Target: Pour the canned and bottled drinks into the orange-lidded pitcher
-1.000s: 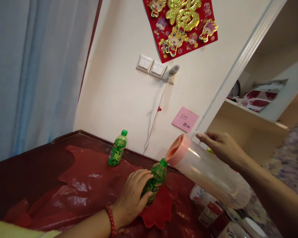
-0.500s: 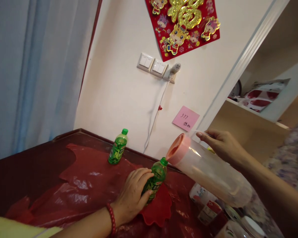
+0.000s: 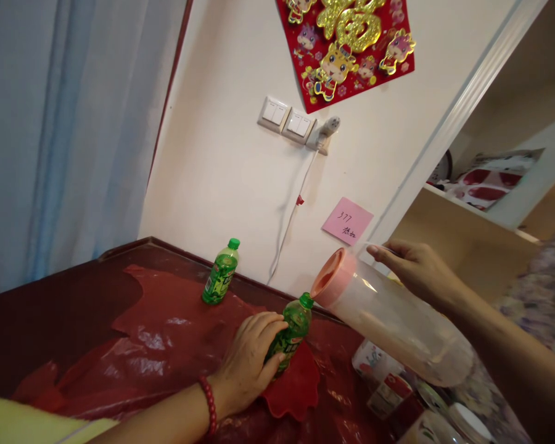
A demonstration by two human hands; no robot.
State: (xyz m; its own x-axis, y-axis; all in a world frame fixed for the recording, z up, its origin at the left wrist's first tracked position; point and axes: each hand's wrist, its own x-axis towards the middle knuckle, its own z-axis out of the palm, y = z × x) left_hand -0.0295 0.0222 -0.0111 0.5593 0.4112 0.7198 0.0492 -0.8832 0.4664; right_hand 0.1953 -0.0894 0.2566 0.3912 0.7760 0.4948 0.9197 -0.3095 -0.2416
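A green drink bottle (image 3: 298, 320) stands slightly tilted in the picture, partly over a red scalloped dish (image 3: 296, 385). My left hand (image 3: 254, 351), with a red bead bracelet at the wrist, is wrapped round its label. By its handle, my right hand (image 3: 409, 262) grips a clear plastic pitcher (image 3: 393, 314) with a pink rim. The pitcher is tipped so that its spout meets the bottle's green top. Some liquid seems to lie along the pitcher's lower side; whether any flows is too small to tell. A second green bottle (image 3: 221, 271), capped, stands further back.
Crumpled red plastic sheeting (image 3: 166, 333) covers part of the dark red table (image 3: 9, 314). Cans (image 3: 374, 364) and a white-lidded jar (image 3: 469, 422) crowd below the pitcher. Behind are a white wall with a plugged-in cord (image 3: 284, 231) and a pink note (image 3: 348, 221).
Both hands, the bottle and the pitcher hold nearly the same places. The whole view has shifted very slightly.
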